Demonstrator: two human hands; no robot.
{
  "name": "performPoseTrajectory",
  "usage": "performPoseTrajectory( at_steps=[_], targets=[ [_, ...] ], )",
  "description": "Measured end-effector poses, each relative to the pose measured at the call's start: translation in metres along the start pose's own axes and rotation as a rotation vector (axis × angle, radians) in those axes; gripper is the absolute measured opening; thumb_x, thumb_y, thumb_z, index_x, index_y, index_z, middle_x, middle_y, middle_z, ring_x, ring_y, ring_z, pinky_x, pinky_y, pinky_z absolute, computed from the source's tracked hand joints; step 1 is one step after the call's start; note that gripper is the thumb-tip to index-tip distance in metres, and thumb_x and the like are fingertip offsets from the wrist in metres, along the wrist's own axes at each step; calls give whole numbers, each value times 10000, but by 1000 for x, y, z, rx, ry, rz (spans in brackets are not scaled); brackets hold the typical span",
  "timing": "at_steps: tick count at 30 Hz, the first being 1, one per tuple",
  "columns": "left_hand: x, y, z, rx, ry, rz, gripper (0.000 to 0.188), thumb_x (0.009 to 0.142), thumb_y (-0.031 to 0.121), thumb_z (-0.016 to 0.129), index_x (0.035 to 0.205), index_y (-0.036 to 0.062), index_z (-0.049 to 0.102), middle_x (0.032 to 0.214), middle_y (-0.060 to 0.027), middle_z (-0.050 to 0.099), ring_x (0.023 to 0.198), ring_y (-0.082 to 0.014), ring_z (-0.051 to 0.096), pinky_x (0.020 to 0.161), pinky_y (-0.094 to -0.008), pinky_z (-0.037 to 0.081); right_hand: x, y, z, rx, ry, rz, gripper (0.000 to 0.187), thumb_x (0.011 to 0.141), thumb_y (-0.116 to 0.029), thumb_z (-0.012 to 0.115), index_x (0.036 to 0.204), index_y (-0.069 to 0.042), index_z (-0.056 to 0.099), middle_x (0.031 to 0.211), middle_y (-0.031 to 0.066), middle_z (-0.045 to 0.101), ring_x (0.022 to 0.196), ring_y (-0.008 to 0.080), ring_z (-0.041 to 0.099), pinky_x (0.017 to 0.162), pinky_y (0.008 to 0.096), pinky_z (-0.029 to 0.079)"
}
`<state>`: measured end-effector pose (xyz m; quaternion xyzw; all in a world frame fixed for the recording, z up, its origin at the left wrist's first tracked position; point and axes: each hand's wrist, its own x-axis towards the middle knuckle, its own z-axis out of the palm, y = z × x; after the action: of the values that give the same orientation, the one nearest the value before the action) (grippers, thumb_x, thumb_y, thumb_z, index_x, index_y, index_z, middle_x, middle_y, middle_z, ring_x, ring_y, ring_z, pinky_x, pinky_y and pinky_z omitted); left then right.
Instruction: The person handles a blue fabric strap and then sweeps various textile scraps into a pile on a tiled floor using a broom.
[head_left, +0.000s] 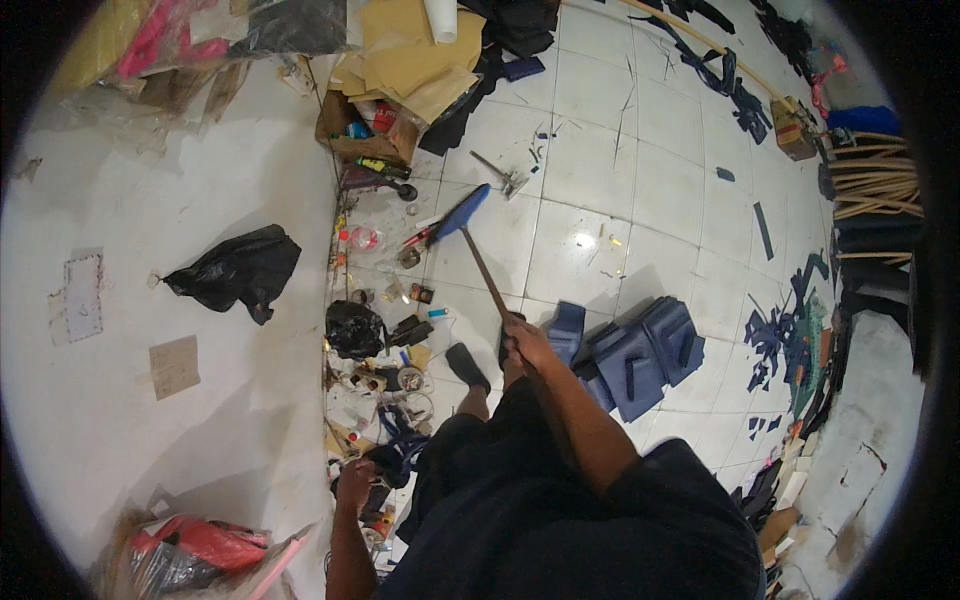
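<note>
On white-tiled floor, a long brown-handled broom w/ blue head slants fwd-L, R hand wrapped round it, prob. for reach, while L hand hangs nr dark-blue strips, can't tell if gripping.

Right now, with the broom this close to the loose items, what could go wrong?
The blue head of the broom in the right hand could knock the handled tool beside it. A small blue cylinder near the left foot might roll if stepped on. The blue padded pieces beside the right foot could be a trip hazard.
</note>
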<state>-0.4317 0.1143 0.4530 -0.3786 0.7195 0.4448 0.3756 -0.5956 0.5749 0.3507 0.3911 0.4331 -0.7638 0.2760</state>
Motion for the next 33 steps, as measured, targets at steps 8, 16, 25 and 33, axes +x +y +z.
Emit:
performPoseTrajectory(
  at_steps=[8, 16, 25, 33],
  targets=[
    [-6, -7, -51, -98, 192, -17, 375, 898, 315, 545, 1177, 66, 515, 968, -80, 592, 815, -192, 603, 716, -356, 493, -34, 36, -39, -258, 261, -92, 386, 858, -132, 550, 1227, -25, 522, 579, 6, 492, 465, 108, 480, 408, 278, 390],
    [28, -77, -40, -165, -56, -127, 365, 886, 309, 550, 1142, 50, 518, 926, -74, 593, 735, -174, 600, 570, -332, 496, -132, 32, -32, -288, 139, -23, 379, 866, -147, 535, 1230, -39, 528, 583, 8, 490, 404, 126, 448, 358, 287, 362],
    [36, -25, -71, -142, 56, 51, 271, 882, 229, 551, 1066, 29, 565, 847, -34, 585, 702, -118, 543, 570, -248, 427, -83, 62, -152, -1287, 332, -11, 334, 845, -274, 533, 1033, -19, 640, 824, 201, 665, 618, 309, 636, 589, 435, 503],
    [48, -23, -65, -208, -32, -118, 291, 889, 238, 570, 1085, 24, 552, 850, -41, 576, 704, -116, 539, 554, -251, 420, -146, 18, -147, -1175, 462, -250, 376, 829, -288, 544, 1084, -14, 576, 895, 224, 646, 831, 392, 625, 698, 436, 496]
  ],
)
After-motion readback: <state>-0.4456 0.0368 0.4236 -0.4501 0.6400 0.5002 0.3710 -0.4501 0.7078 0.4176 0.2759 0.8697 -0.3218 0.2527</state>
